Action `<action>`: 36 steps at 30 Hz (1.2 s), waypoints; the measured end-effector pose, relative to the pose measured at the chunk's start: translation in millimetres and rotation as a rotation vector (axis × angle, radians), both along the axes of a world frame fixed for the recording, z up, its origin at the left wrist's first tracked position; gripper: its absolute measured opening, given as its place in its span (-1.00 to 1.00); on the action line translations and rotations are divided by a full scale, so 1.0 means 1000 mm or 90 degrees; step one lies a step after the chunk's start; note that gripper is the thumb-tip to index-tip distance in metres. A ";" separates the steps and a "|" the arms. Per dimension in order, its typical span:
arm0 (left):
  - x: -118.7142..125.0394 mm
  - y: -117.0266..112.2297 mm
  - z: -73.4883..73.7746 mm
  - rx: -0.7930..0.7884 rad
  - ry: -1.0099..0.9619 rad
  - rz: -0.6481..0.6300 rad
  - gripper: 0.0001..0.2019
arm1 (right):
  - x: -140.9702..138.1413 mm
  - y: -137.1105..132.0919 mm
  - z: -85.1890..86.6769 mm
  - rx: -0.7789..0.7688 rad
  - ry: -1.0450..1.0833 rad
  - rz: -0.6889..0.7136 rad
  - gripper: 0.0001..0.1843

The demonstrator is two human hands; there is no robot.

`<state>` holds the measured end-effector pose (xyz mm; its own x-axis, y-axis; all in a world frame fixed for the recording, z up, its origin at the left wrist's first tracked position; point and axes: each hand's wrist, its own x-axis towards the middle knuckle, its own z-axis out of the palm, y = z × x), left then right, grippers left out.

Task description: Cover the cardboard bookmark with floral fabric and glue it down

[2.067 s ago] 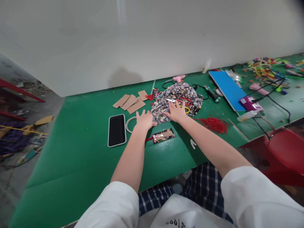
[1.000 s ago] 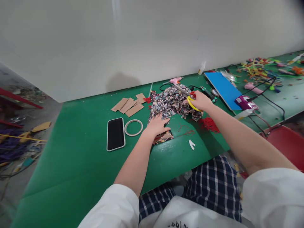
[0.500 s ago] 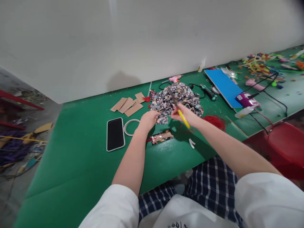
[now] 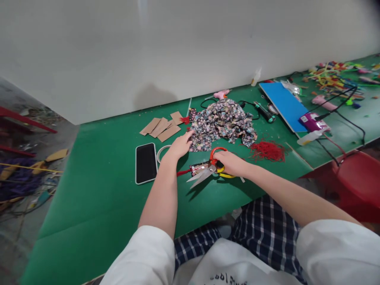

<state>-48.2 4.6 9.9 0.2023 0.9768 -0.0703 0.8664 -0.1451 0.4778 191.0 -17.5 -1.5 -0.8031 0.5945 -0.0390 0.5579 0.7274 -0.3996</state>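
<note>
Right hand (image 4: 230, 162) clamped on scissors (image 4: 204, 174) at centre frame, left hand (image 4: 178, 147) flat, fingers apart, touching floral fabric (image 4: 222, 120), green bench (image 4: 103, 190)

Phone (image 4: 146, 162) near cardboard pieces (image 4: 162, 127); blue board (image 4: 285, 106) farther right

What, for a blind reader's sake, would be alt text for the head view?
The right hand holds red-and-yellow scissors, blades open, over a green table. The left hand lies open at the edge of floral fabric, beside a phone.
</note>
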 end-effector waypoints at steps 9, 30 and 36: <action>0.003 0.005 -0.011 0.009 0.093 0.027 -0.47 | 0.011 -0.002 0.013 -0.015 -0.020 -0.009 -0.72; 0.003 -0.005 -0.002 0.005 0.166 0.026 -0.47 | -0.011 0.036 0.017 -0.017 0.008 0.049 -0.78; 0.015 -0.013 0.011 -0.005 0.204 0.025 -0.49 | 0.000 0.021 0.021 -0.026 -0.008 0.032 -0.74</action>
